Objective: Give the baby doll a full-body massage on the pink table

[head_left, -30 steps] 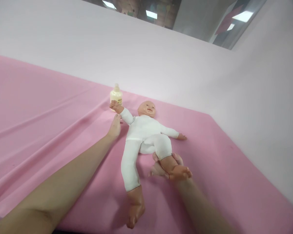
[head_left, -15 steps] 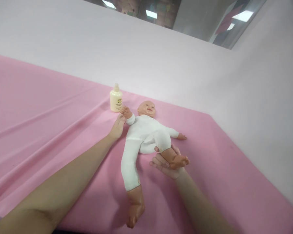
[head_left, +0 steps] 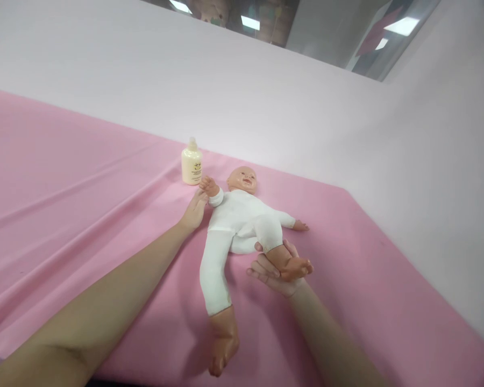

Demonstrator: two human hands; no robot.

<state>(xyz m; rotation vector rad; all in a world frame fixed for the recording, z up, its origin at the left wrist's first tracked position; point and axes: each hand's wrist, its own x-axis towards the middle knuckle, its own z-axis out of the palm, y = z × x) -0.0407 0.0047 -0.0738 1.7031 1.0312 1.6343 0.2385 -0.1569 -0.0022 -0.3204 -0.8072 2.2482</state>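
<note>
A baby doll [head_left: 234, 212] in a white suit lies on its back on a pink cloth [head_left: 145, 236], head away from me. My left hand [head_left: 194, 211] is beside the doll's raised arm, its fingertips partly hidden behind the doll's hand and cuff. Under the doll's bent leg is my right hand [head_left: 278, 271], palm up, supporting the brown lower leg [head_left: 286, 260] with fingers around it. The doll's other leg [head_left: 216, 274] stretches toward me. A cream pump bottle [head_left: 192, 165] stands upright just beyond the doll's raised hand.
Folds run across the pink cloth at the left. A white wall [head_left: 306, 118] rises behind the cloth and along the right side. Above it, a glass pane [head_left: 322, 32] shows reflected ceiling lights.
The doll's raised hand and my left fingertips have shifted very slightly to the right. My right hand keeps its hold under the leg.
</note>
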